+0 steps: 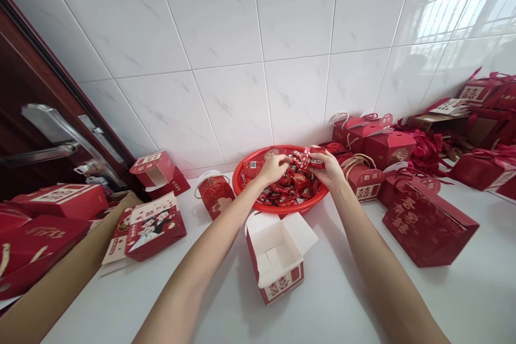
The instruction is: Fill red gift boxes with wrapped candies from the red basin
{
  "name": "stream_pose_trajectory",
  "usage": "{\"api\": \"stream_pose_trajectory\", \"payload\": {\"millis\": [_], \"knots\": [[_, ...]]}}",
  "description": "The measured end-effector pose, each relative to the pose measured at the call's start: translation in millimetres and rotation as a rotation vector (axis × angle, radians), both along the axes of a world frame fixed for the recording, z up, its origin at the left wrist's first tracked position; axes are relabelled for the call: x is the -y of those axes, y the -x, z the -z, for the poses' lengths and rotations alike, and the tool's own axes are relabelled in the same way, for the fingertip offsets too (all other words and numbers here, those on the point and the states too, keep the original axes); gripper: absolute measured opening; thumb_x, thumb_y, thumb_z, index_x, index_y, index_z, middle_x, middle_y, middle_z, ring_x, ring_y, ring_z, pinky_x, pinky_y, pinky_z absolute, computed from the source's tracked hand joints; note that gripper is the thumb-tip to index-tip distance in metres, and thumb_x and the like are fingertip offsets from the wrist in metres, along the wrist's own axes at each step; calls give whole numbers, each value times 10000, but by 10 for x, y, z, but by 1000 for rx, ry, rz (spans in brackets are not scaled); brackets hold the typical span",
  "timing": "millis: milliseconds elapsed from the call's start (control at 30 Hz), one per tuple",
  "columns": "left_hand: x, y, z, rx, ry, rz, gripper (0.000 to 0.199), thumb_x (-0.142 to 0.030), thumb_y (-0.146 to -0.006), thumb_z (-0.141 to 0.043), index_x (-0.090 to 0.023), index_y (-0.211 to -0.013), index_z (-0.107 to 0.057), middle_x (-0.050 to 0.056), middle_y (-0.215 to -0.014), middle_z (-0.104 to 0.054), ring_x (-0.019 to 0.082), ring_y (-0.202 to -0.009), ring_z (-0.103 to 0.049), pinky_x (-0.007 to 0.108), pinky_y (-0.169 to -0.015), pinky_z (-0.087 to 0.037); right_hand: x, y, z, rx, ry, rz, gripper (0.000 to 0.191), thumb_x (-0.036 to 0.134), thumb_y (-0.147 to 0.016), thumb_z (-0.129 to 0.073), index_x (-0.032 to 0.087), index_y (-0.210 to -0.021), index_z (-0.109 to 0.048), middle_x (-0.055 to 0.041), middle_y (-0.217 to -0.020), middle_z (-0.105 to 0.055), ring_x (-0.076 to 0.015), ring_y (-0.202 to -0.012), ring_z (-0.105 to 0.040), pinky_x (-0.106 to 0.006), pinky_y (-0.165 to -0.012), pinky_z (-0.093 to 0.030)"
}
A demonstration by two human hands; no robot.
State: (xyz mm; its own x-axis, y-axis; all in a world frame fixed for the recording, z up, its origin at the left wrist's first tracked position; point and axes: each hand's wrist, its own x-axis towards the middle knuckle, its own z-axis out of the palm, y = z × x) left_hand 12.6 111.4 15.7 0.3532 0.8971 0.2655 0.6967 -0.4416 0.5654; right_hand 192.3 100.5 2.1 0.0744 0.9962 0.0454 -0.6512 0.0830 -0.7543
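Note:
Both my hands are over a red oval plastic basket (237,185) filled with red-wrapped candies (291,187). My right hand (328,171), at the basket's right side, is closed on several wrapped candies (306,158), one with white dots on its wrapper. My left hand (274,170) is just left of them, fingers curled into a pinch. Whether a candy is between its fingertips is hidden. Between my forearms, in front of the basket, stands an open gift box (278,266), red and white, its flaps spread and its white inside showing.
Red gift boxes with rope handles (363,177) crowd the right, and a large red box (429,226) lies nearer me. More boxes stand left: one with a printed couple (155,226), others in a cardboard carton (76,274). A tiled wall (229,102) closes the back; a door handle (52,140) is left.

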Motion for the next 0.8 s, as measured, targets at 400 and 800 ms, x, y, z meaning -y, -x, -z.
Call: {"api": "stream_pose_trajectory", "payload": {"millis": [400,800], "knots": [[8,26,25,-55,82,15,129,-237,-767,-753,-166,-874,-758,67,-924,-770,241,-916,-708,334,-868,-532,-48,-17,51,0,-67,-32,363,113,-536,-794,221,-851,-650,41,-703,-703,-148,-673,-668,-253,-584,-550],[1181,430,-293,834,4,334,142,-273,-687,-874,-196,-752,-775,80,-1017,-749,203,-960,-692,310,-770,-578,628,-2,-536,211,-302,-274,363,205,-602,-838,223,-945,-718,13,-801,-748,-138,-713,-694,-232,-638,-560]]}}
